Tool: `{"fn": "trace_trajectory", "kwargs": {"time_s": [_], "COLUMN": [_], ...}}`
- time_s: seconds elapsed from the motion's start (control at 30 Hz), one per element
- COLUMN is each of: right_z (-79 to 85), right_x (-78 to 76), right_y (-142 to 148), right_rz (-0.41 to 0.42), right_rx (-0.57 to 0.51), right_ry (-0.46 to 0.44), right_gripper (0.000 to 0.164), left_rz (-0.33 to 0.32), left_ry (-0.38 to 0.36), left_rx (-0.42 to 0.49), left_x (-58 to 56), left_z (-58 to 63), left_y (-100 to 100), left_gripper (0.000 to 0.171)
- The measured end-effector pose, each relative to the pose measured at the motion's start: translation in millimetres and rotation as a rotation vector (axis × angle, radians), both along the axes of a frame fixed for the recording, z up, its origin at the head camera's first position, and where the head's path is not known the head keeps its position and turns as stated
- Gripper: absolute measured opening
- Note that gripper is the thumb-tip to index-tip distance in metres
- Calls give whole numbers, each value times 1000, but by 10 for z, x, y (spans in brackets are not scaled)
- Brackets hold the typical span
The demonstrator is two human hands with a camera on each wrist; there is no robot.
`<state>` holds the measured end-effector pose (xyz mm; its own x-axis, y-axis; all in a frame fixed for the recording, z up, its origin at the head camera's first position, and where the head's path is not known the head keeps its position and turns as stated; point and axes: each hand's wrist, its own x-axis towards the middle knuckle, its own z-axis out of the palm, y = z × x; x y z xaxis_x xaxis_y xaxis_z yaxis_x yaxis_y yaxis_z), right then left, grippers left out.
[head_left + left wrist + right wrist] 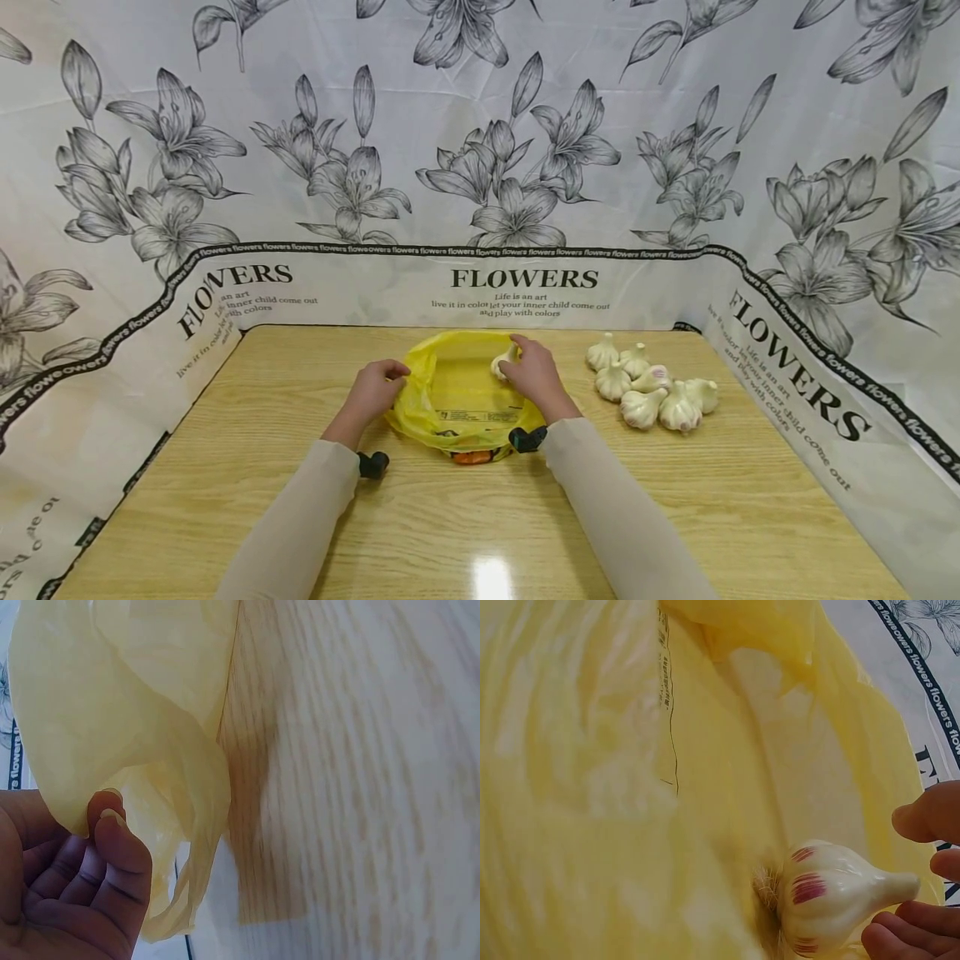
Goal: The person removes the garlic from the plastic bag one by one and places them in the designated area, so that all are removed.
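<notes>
A yellow plastic bag (417,407) stands on the table with its mouth spread wide. My left hand (377,392) pinches its left rim between thumb and fingertips, and the left wrist view shows the bag's thin film (161,712) hanging from that grip. At the right side of the mouth is my right hand (534,377), with a garlic bulb (829,896) at its fingertips. The bulb is white with purple streaks, roots toward the bag's inside. The lower fingers (907,930) lie right at its stem, while the upper fingers stand apart from it.
Several garlic bulbs (641,412) sit in a cluster on the wooden table (465,517), to the right of the bag. A flower-printed cloth (517,292) borders the table at the back and both sides. Dark wrist devices (372,465) are on both wrists.
</notes>
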<state>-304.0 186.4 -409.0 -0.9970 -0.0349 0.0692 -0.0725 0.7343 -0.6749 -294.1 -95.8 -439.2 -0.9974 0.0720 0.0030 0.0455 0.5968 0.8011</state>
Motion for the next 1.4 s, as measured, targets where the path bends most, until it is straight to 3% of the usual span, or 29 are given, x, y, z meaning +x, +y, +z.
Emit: {"fn": "trace_trajectory", "kwargs": {"time_s": [0.3, 0.77, 1.13, 1.4], "right_z": [-59, -99, -63, 0], "right_x": [-55, 1, 75, 174], "right_y": [-51, -70, -109, -94], "right_rz": [19, 16, 76, 98], "right_rx": [51, 62, 84, 68], "right_ry": [17, 154, 264, 280], "right_gripper": [63, 28, 26, 27], "left_rz": [6, 12, -1, 8], "left_ry": [-5, -13, 6, 4], "left_rx": [-8, 0, 2, -7], "left_x": [10, 24, 7, -13], "left_z": [17, 26, 18, -2], "left_y": [-4, -3, -17, 2], "left_gripper": [20, 20, 21, 21]}}
